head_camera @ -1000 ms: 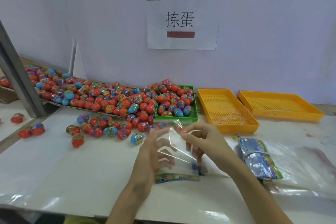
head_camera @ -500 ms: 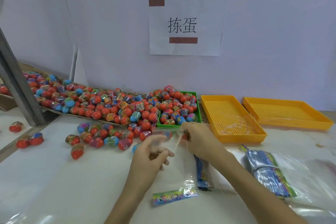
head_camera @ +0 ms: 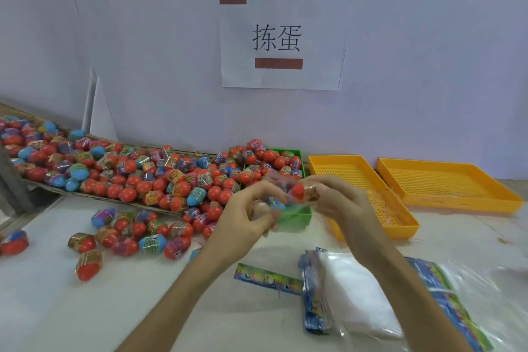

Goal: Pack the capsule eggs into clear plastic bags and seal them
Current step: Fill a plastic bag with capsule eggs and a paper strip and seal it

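Head view, over a white worktop [head_camera: 51,308]: right hand [head_camera: 334,203] gripping a red capsule egg [head_camera: 298,191], fingers curled round it, nosing it against the mouth of a clear plastic bag [head_camera: 281,203]. Left hand [head_camera: 245,217] pinching that bag between thumb and fingers, just in front of the green tray [head_camera: 300,216]. Blurring here, so not telling whether the egg is inside the bag. Heaping in the green tray and spilling leftward along a cardboard tray [head_camera: 114,197]: a mass of red and blue capsule eggs [head_camera: 160,177]. Lying loose on the worktop nearer the camera: more eggs [head_camera: 125,234]. Standing side by side to the right of the green tray: two yellow perforated trays [head_camera: 368,177], [head_camera: 445,180]. Lying below the wrists: a printed colourful strip [head_camera: 268,278] and a stack of empty bags [head_camera: 351,294]. Hanging on the wall above: a paper sign [head_camera: 283,40].
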A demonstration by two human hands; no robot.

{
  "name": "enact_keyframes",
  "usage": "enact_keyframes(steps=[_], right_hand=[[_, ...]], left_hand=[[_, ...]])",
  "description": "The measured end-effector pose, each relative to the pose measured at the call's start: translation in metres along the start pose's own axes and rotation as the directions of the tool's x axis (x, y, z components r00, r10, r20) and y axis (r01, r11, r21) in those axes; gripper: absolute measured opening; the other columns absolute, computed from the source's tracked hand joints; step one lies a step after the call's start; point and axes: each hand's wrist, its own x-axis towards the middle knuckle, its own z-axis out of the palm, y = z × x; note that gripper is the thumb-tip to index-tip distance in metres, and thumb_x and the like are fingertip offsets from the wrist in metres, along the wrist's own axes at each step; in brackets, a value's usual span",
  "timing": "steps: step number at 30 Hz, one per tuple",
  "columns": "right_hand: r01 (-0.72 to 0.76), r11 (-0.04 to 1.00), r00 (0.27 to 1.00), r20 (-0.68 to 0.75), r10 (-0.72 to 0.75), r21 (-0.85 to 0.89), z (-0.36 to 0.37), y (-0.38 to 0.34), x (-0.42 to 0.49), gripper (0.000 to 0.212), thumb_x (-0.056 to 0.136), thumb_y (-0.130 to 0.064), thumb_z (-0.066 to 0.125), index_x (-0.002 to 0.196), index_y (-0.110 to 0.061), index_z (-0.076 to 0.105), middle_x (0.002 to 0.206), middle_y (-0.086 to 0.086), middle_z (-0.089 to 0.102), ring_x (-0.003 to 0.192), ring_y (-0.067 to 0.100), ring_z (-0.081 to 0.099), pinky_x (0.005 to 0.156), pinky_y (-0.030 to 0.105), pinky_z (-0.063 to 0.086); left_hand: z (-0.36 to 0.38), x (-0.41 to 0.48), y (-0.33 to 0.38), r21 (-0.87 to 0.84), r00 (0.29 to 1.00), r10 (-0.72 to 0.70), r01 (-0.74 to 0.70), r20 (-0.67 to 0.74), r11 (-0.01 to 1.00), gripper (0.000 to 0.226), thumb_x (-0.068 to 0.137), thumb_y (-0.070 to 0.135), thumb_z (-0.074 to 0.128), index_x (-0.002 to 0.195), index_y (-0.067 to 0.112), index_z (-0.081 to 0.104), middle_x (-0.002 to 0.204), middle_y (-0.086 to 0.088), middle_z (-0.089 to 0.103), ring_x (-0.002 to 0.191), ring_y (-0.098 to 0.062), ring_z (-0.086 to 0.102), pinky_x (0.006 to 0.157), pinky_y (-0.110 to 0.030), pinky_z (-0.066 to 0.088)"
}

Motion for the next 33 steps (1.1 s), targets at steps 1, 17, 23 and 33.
enact_keyframes(steps=[1, 17, 23, 33], right_hand=[[-0.005, 1.000, 1.000, -0.013, 0.005, -0.006, 0.000, 0.001, 0.000, 0.023, 0.096, -0.022, 0.059, 0.108, -0.007, 0.073, 0.103, 0.013, 0.074, 0.098, 0.031, 0.071, 0.083, 0.033, 0.058], [0.028, 0.989, 0.996, -0.074, -0.040, -0.147, 0.004, 0.007, -0.002, 0.022, 0.088, -0.026, 0.061, 0.106, -0.022, 0.073, 0.097, -0.003, 0.074, 0.094, 0.020, 0.072, 0.077, 0.032, 0.061], [0.039, 0.992, 0.995, -0.085, -0.050, -0.119, 0.006, 0.007, -0.003, 0.023, 0.090, -0.026, 0.060, 0.107, -0.019, 0.074, 0.099, 0.004, 0.075, 0.093, 0.023, 0.073, 0.077, 0.032, 0.061], [-0.027, 0.996, 0.987, -0.158, 0.013, -0.086, 0.010, 0.012, 0.000, 0.016, 0.096, -0.011, 0.062, 0.104, -0.018, 0.075, 0.097, 0.005, 0.076, 0.087, 0.025, 0.075, 0.081, 0.035, 0.062]], left_hand=[[0.000, 0.002, -0.003, 0.022, 1.000, -0.001, 0.001, -0.001, 1.000, 0.029, 0.093, -0.008, 0.062, 0.100, 0.019, 0.068, 0.077, -0.030, 0.058, 0.050, -0.016, 0.045, 0.051, -0.015, 0.041], [0.009, -0.003, -0.019, 0.505, 0.961, 0.220, -0.109, -0.166, 0.856, 0.033, 0.093, 0.022, 0.072, 0.125, 0.031, 0.069, 0.088, 0.016, 0.063, 0.080, -0.011, 0.060, 0.077, -0.034, 0.055], [0.004, -0.004, -0.017, 0.586, 0.920, 0.351, -0.190, -0.173, 0.788, 0.019, 0.091, 0.028, 0.070, 0.106, 0.019, 0.078, 0.085, 0.013, 0.063, 0.076, -0.009, 0.059, 0.069, -0.041, 0.052], [-0.001, -0.010, -0.019, 0.586, 0.840, 0.498, -0.298, -0.213, 0.754, 0.017, 0.092, 0.024, 0.069, 0.103, 0.018, 0.080, 0.104, 0.004, 0.061, 0.068, -0.012, 0.053, 0.053, -0.025, 0.049]])
